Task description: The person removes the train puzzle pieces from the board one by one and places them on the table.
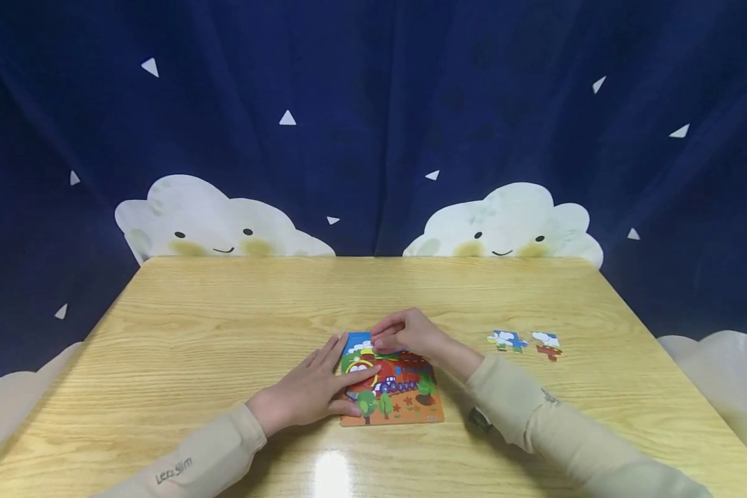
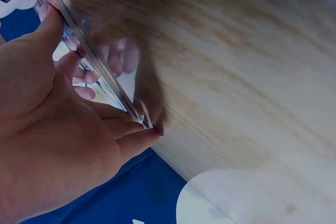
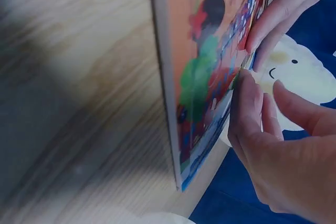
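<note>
A jigsaw puzzle board (image 1: 404, 408) with a red train picture lies flat on the wooden table. My left hand (image 1: 305, 391) rests along the board's left side, fingers mostly straight. Its index finger reaches over the train, and its thumb touches near the lower left corner. At the board's upper part, my right hand (image 1: 417, 335) presses down with its fingertips. In the right wrist view, the right thumb (image 3: 302, 106) stands apart from those fingers, and no piece shows in the gap. What lies directly under the right fingertips is hidden.
Two loose puzzle pieces lie right of the board: one blue and white piece (image 1: 507, 339), and one white and red piece (image 1: 547, 344). The wooden table (image 1: 224, 304) ends against a dark blue curtain (image 1: 373, 124) printed with clouds.
</note>
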Motion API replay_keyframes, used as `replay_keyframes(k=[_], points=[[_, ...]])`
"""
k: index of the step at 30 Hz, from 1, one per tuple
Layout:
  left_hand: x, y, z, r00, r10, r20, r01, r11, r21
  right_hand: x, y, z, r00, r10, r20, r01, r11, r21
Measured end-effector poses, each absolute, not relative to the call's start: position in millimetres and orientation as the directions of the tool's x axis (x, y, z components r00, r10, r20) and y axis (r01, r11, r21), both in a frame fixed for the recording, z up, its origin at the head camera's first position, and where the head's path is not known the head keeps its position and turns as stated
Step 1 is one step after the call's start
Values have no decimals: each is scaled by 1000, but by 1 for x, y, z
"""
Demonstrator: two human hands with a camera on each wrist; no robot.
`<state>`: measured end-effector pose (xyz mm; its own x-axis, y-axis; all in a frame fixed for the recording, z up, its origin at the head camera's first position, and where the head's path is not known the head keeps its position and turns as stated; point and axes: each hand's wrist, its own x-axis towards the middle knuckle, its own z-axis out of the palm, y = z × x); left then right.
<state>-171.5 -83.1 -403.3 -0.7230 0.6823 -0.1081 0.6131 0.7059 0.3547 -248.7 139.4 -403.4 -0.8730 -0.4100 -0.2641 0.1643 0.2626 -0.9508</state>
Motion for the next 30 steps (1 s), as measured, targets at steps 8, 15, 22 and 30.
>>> replay_keyframes(k=[8, 15, 22, 30], points=[[-173, -84, -406, -711, 697, -94, 632, 692, 347, -247, 130, -408, -907, -338, -250, 144, 307, -941], [-173, -83, -403, -717, 686, -119, 622, 708, 336, -241, 122, -410, -946, -290, -147, -7, 471, -882], [-173, -82, -402, -719, 683, -125, 626, 715, 311, -239, 117, -415, -949, -308, -62, -120, 539, -834], [-173, -82, -403, -725, 674, -142, 611, 724, 320, -236, 112, -417, -945, -325, 18, -219, 593, -775]])
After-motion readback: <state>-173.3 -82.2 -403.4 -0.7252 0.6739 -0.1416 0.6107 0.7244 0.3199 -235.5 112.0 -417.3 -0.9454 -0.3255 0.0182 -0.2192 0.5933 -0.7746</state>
